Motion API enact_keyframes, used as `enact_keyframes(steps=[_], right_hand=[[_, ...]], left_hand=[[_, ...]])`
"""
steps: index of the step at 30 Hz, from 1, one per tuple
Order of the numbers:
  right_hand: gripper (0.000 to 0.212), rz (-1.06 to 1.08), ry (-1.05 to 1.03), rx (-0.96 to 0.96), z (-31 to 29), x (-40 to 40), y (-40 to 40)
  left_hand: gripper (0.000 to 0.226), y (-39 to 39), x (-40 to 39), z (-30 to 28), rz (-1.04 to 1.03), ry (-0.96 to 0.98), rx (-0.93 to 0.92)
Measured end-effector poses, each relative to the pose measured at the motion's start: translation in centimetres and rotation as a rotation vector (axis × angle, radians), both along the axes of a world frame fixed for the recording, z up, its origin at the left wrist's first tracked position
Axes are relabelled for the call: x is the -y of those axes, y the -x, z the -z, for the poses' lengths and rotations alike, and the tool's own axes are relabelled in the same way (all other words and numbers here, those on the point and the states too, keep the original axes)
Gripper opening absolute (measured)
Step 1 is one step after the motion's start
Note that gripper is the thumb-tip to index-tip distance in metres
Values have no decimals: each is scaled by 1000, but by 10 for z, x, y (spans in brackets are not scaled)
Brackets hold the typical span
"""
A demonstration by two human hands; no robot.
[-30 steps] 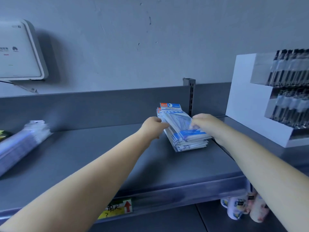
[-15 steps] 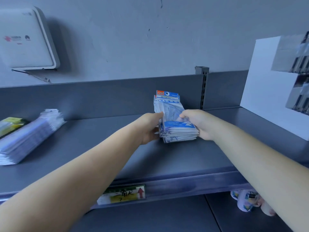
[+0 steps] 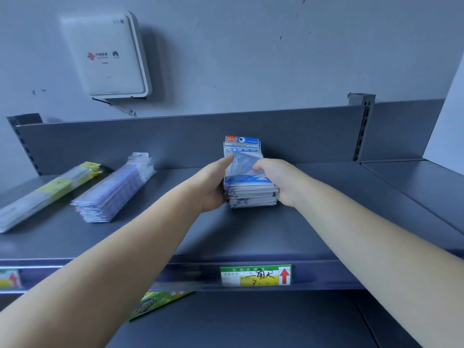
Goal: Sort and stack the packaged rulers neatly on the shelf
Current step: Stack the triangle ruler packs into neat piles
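Here, above a green and yellow price label (image 3: 256, 275), the left hand (image 3: 212, 183) and right hand (image 3: 277, 178) clamp both flanks of a stack of blue ruler packs (image 3: 247, 172) mid-shelf (image 3: 251, 234), thumbs over the top; let go unevenly and the slick sleeves may fan out, while two tidier piles (image 3: 114, 189) lie well apart on the left

The stack of blue ruler packets (image 3: 247, 177), fanned and skewed toward the right a second ago, has been squared up; its edges are now nearly aligned and its long axis points at the back panel. The left hand (image 3: 213, 184) has been brought flat against the stack's left side, thumb on top. The right hand (image 3: 278, 179), earlier laid over the top packets, is now wrapped round the right edge.
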State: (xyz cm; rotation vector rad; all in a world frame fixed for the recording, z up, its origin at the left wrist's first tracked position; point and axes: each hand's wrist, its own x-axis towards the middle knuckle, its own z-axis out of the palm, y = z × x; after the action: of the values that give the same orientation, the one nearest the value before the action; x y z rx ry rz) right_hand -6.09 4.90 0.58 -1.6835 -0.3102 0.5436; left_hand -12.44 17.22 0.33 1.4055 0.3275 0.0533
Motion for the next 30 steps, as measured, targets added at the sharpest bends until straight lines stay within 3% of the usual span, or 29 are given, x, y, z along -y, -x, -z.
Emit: enact_keyframes(steps=[4, 6, 8, 15, 22, 30], right_hand=[[30, -46, -87, 15, 1, 8, 1], [32, -68, -104, 15, 5, 12, 5], [31, -62, -97, 43, 8, 11, 10], [22, 86, -60, 94, 13, 5, 21], [26, 81, -113, 63, 13, 8, 25], [33, 134, 14, 162, 25, 16, 41]], left_hand=[[66, 19, -17, 6, 77, -250, 16], [47, 31, -14, 9, 168, -324, 89], [47, 35, -7, 13, 268, -409, 156], [46, 28, 0, 13, 209, -133, 143], [47, 37, -10, 10, 214, -80, 89], [54, 68, -23, 8, 186, 10, 13]])
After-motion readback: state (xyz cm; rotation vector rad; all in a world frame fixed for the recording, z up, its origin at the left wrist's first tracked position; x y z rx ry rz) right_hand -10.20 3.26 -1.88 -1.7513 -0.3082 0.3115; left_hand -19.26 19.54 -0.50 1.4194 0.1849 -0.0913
